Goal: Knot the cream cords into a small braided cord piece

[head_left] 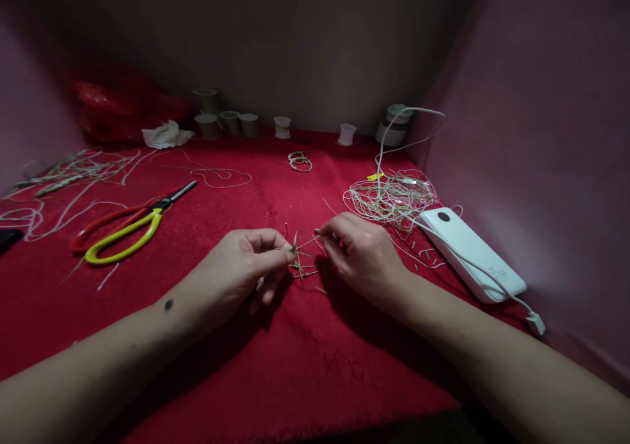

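Observation:
Between my two hands, just above the red cloth, is a small piece of knotted thin cord (297, 252), greenish and pale, with several loose ends sticking out. The thumb and index finger of my left hand (256, 260) pinch its left side. My right hand (361, 254) is closed in a pinch on a strand of the same cord (308, 242), which runs taut from the knot. Fingertips hide part of the knot. A few strands below it reach toward my right hand.
Scissors (135, 224) with red and yellow handles lie at left, near tangled cords (88, 168). At right are a cord bundle (388, 198) and a white power bank (472, 254) with a cable. Cord rings (300, 162) and several spools (282, 128) stand farther back on the red cloth (275, 378).

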Motion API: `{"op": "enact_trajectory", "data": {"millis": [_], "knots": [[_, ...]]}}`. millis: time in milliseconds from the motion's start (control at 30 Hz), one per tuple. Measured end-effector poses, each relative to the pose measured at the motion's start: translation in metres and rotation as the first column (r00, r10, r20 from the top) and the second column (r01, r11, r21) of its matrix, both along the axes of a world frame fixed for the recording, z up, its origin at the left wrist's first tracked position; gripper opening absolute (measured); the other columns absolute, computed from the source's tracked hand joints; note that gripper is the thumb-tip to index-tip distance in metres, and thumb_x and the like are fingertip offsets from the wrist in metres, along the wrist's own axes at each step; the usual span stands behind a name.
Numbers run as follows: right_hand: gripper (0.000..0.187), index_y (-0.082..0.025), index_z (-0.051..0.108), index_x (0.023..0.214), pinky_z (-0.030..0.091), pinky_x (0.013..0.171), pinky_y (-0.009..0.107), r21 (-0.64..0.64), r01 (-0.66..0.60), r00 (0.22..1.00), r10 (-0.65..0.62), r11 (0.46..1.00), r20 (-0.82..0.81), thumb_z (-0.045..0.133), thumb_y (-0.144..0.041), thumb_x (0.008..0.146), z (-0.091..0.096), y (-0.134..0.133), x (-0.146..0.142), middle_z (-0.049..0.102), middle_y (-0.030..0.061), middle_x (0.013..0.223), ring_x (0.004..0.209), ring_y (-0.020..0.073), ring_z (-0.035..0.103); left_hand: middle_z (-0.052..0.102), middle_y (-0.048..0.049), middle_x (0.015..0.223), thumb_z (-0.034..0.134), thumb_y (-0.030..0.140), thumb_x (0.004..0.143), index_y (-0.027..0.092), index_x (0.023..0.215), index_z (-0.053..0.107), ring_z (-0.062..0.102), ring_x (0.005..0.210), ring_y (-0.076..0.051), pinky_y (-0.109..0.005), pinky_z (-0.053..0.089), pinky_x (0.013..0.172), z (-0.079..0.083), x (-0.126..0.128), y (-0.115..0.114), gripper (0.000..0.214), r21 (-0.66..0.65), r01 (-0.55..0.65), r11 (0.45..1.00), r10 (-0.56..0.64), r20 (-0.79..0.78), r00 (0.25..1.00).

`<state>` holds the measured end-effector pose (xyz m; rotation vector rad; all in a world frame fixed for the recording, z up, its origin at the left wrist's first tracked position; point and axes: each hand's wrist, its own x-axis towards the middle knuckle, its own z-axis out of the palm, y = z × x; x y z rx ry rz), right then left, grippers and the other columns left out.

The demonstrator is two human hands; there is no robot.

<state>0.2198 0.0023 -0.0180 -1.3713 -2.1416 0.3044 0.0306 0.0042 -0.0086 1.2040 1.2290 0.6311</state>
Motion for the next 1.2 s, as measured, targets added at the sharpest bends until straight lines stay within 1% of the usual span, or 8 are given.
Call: {"op": "enact_trajectory", "data": {"millis": [133,267,333,400,500,667,733,1200], "knots": [[0.018,-0.012,0.063,0.08,0.041,0.067,0.031,0.015,-0.006,1.0,0.006,1.0,0.012,0.048,-0.017,0.089,0.0,0.0,0.001,0.066,0.0107,0.078,0.069,0.0168,0.057,0.047,0.0068,0.034,0.06,0.032,0.078,0.019,0.066,0.054,0.035,0.027,-0.006,-0.013,0.026,0.027,0.0,0.001,-0.001,0.019,0.056,0.014,0.998,-0.012,-0.035,0.999],[0.009,-0.016,0.06,0.074,0.043,0.057,0.027,-0.211,-0.012,0.948,-0.056,0.977,-0.314,0.055,-0.016,0.081,0.004,0.001,-0.001,0.062,0.0026,0.065,0.056,0.0119,0.054,0.045,0.0087,0.034,0.057,0.031,0.081,0.02,0.07,0.052,0.034,0.027,-0.005,-0.013,0.024,0.028,0.002,0.003,-0.002,0.017,0.113,0.031,0.993,-0.02,-0.099,0.995],[0.007,-0.017,0.057,0.074,0.039,0.043,0.023,-0.47,-0.144,0.813,-0.166,0.871,-0.558,0.059,-0.021,0.08,0.007,0.002,-0.001,0.057,-0.0027,0.057,0.042,0.0086,0.047,0.045,0.0087,0.035,0.055,0.031,0.082,0.02,0.071,0.052,0.034,0.026,-0.005,-0.013,0.023,0.028,0.003,0.003,-0.002,0.016,0.109,0.038,0.993,-0.025,-0.119,0.993],[0.012,-0.018,0.056,0.074,0.035,0.034,0.021,-0.597,-0.333,0.642,-0.288,0.73,-0.71,0.065,-0.025,0.077,0.008,0.003,-0.001,0.059,-0.0036,0.057,0.036,0.0068,0.044,0.046,0.0081,0.035,0.054,0.031,0.082,0.02,0.072,0.052,0.035,0.026,-0.006,-0.014,0.023,0.028,0.004,0.003,-0.002,0.015,0.089,0.041,0.995,-0.029,-0.134,0.991],[0.017,-0.015,0.056,0.072,0.036,0.032,0.018,-0.62,-0.525,0.479,-0.4,0.583,-0.781,0.072,-0.022,0.07,0.007,0.005,0.0,0.065,-0.0005,0.064,0.038,0.0055,0.047,0.047,0.0076,0.035,0.054,0.031,0.082,0.02,0.071,0.052,0.034,0.026,-0.006,-0.014,0.023,0.028,0.005,0.003,-0.001,0.016,0.073,0.03,0.997,-0.02,-0.139,0.99],[0.006,-0.014,0.057,0.071,0.031,0.031,0.014,-0.587,-0.747,0.368,-0.541,0.312,-0.756,0.062,-0.013,0.071,0.009,0.006,0.005,0.059,-0.0023,0.057,0.037,0.0039,0.043,0.046,0.0081,0.035,0.055,0.031,0.081,0.02,0.071,0.052,0.034,0.027,-0.006,-0.014,0.024,0.028,0.004,0.001,-0.002,0.016,0.098,0.02,0.995,-0.007,-0.129,0.992],[0.005,-0.015,0.055,0.07,0.03,0.032,0.013,-0.545,-0.803,0.334,-0.574,0.243,-0.747,0.058,-0.011,0.073,0.012,0.006,0.006,0.058,-0.0023,0.056,0.036,0.0033,0.04,0.045,0.0082,0.035,0.055,0.032,0.082,0.02,0.071,0.052,0.034,0.027,-0.006,-0.014,0.024,0.028,0.002,0.001,-0.001,0.016,0.102,0.026,0.994,-0.014,-0.12,0.993],[0.008,-0.017,0.049,0.07,0.029,0.036,0.017,-0.443,-0.869,0.237,-0.598,0.221,-0.765,0.052,-0.019,0.077,0.011,0.004,0.005,0.053,-0.0021,0.059,0.042,0.0065,0.043,0.047,0.007,0.035,0.056,0.033,0.081,0.019,0.069,0.053,0.034,0.026,-0.005,-0.014,0.024,0.028,0.006,0.003,-0.001,0.019,0.043,0.054,0.998,-0.049,-0.095,0.994]]}}
